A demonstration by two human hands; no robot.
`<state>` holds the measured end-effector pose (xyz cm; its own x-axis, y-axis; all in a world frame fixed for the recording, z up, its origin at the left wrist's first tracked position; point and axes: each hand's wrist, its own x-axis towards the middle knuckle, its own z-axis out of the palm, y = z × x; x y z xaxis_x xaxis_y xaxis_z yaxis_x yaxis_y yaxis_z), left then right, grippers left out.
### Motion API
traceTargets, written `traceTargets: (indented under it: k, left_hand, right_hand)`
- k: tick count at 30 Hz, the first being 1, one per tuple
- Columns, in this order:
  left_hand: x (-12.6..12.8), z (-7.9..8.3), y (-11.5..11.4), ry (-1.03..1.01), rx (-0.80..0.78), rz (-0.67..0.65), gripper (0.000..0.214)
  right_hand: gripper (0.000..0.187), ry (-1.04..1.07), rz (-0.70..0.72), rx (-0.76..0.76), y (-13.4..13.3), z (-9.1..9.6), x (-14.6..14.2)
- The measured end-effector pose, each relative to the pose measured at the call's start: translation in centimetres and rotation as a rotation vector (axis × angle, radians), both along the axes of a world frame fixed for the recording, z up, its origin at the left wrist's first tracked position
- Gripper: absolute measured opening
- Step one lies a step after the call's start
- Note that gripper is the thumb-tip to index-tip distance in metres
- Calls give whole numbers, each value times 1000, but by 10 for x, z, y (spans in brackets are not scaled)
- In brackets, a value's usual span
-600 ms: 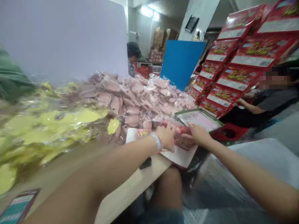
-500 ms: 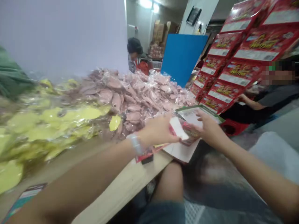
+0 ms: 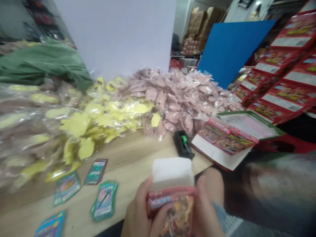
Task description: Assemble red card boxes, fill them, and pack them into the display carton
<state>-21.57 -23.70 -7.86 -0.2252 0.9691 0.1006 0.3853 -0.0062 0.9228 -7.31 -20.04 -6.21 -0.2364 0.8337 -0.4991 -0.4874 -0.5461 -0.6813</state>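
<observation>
Both my hands hold a red printed packet (image 3: 171, 210) up near the bottom of the view, with a white card (image 3: 171, 172) standing out of its top. My left hand (image 3: 135, 214) grips one side and my right hand (image 3: 206, 214) the other. Fingers cover part of the packet, and its lower end runs out of the picture. Beyond them, a black and green tool (image 3: 184, 144) lies on the wooden table (image 3: 138, 174). Red printed sheets (image 3: 227, 141) rest on a white board (image 3: 204, 149) to the right.
Bagged pink pieces (image 3: 177, 102) and yellow pieces (image 3: 106, 115) are heaped along the table. Several green-edged cards (image 3: 103, 200) lie near its front edge. Red cartons (image 3: 288, 72) are stacked at right, beside a green-rimmed open box (image 3: 249, 123) and a blue board (image 3: 234, 49).
The view has swung left. My hands have lifted the packet off the white board and drawn it toward me. The black tool and the cards now show on the table.
</observation>
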Motion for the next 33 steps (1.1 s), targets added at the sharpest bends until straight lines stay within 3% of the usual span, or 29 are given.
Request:
traceTargets:
  k: [2,6,9,12,14,16,20,22,24,28,31,33]
  left_hand:
    - [-10,-2,-10,0,67,3,38]
    - [-21,-23,-9,-212,-242,-155,21]
    - [-25,-42,-5,-353,-327,-172,40]
    - [-25,-52,-7,-378,-303,-243,61]
    - [-24,-53,-11,-278,-281,-285,63]
    - [-23,-52,-14,-189,-252,-309,62]
    - [-24,-49,-19,-154,-189,-350,64]
    - [-25,-47,-21,-160,-171,-359,68]
    - [-25,-46,-23,-173,-181,-364,71]
    - [-26,-42,-21,-238,-200,-365,77]
    - [-44,-27,-13,-212,-153,-470,70]
    - [-64,-8,-4,-130,-120,-584,50]
  right_hand:
    - [70,81,97,-77,3,5,-9]
    - [42,-4,268,-27,18,-13,-10]
    - [39,-170,615,178,35,-19,2]
    - [34,-405,917,504,45,-4,8]
    - [31,-572,932,654,45,5,5]
    - [31,-626,950,659,42,10,0]
    - [35,-468,977,390,36,10,-7]
    - [36,-436,953,342,35,13,-6]
    - [36,-459,1022,404,33,19,-5]
    - [44,-754,1196,758,16,24,-9]
    - [49,-1000,1097,919,-2,13,-7]
    - [42,-1076,788,916,2,2,6]
